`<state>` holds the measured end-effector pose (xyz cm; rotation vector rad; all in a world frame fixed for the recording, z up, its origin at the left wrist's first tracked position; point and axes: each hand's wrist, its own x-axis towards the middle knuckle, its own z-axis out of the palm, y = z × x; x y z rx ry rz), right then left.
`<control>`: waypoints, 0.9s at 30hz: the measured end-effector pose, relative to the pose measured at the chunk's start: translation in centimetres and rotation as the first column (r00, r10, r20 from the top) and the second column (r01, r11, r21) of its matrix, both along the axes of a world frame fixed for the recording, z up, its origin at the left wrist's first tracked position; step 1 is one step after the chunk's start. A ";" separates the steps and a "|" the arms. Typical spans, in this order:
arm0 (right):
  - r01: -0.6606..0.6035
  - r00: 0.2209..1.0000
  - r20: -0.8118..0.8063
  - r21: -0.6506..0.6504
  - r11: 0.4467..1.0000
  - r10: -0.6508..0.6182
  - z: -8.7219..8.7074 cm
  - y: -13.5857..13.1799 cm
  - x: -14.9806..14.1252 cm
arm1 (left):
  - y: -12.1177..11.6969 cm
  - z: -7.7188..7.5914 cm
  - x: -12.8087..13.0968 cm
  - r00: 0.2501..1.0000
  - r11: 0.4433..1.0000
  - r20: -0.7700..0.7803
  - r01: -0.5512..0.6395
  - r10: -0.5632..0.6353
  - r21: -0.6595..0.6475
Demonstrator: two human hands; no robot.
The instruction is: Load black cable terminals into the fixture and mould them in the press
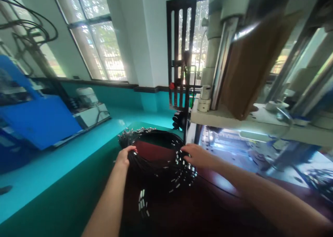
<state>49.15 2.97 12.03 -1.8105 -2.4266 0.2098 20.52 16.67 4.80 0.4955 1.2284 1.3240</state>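
A coiled bundle of thin black cables [161, 160] with small metal ends lies on a dark red surface [156, 150] in front of me. My left hand [124, 156] is closed on the left side of the coil. My right hand [198, 155] rests on the coil's right side with its fingers curled over the cables. Several loose metal tips [142, 200] hang down from the near side of the bundle.
A tall machine [260, 67] with steel columns and a lit work bed [234, 143] stands at the right. A black metal frame [180, 53] rises behind the coil. A blue machine [33, 115] sits at the left on a teal floor [52, 167], below large windows.
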 end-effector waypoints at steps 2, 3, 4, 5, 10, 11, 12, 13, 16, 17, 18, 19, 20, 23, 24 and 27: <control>0.063 0.997 0.048 0.016 0.998 -0.064 -0.9 6.2 -2.5 | 0.2 -0.6 -0.2 1.000 1.000 0.020 0.001 -0.001 -0.017; 0.109 0.992 0.065 0.018 0.994 -0.110 -1.6 8.9 -3.5 | 0.3 -0.9 -0.2 0.999 1.000 0.032 -0.003 0.004 -0.020; 0.154 0.985 0.079 0.013 0.988 -0.154 -2.2 11.2 -4.4 | 0.4 -1.2 -0.3 0.999 1.000 0.043 -0.008 0.009 -0.021; 0.200 0.975 0.093 -0.001 0.980 -0.199 -3.0 13.3 -5.0 | 0.5 -1.5 -0.3 0.998 1.000 0.054 -0.015 0.016 -0.022; 0.381 0.922 0.149 -0.167 0.910 -0.358 -6.7 19.4 -6.0 | 1.1 -2.5 -0.4 0.995 0.999 0.088 -0.044 0.044 -0.005; 0.397 0.916 0.154 -0.204 0.895 -0.371 -7.3 19.9 -5.9 | 1.2 -2.7 -0.4 0.994 0.999 0.094 -0.048 0.048 0.002; 0.407 0.912 0.156 -0.231 0.884 -0.380 -7.9 20.3 -5.7 | 1.3 -2.8 -0.4 0.994 0.999 0.099 -0.052 0.051 0.009; 0.412 0.910 0.157 -0.246 0.877 -0.383 -8.3 20.6 -5.5 | 1.3 -2.9 -0.4 0.993 0.998 0.104 -0.057 0.056 0.015; 0.399 0.916 0.150 -0.247 0.883 -0.372 -8.9 20.7 -5.0 | 1.2 -2.8 -0.4 0.991 0.996 0.111 -0.081 0.077 0.031; 0.389 0.920 0.144 -0.245 0.888 -0.363 -8.7 20.7 -4.9 | 1.1 -2.7 -0.4 0.990 0.995 0.111 -0.090 0.085 0.041; 0.379 0.925 0.136 -0.243 0.893 -0.355 -8.4 20.7 -4.8 | 0.9 -2.5 -0.4 0.990 0.994 0.111 -0.099 0.093 0.054; 0.369 0.929 0.126 -0.236 0.899 -0.348 -7.9 20.7 -4.9 | 0.7 -2.2 -0.5 0.989 0.992 0.111 -0.107 0.099 0.071; 0.360 0.932 0.113 -0.223 0.906 -0.343 -7.2 20.7 -5.0 | 0.3 -1.9 -0.6 0.988 0.990 0.113 -0.112 0.101 0.089; 0.327 0.945 0.053 -0.124 0.937 -0.323 -4.2 20.5 -5.8 | -0.8 -0.8 -1.0 0.986 0.974 0.113 -0.139 0.120 0.180; 0.312 0.950 0.028 -0.072 0.947 -0.310 -2.9 20.3 -6.1 | -1.2 -0.4 -1.2 0.985 0.964 0.113 -0.154 0.132 0.217; 0.267 0.964 -0.044 0.104 0.958 -0.263 1.4 18.7 -7.5 | -2.2 1.0 -1.7 0.976 0.922 0.095 -0.218 0.198 0.320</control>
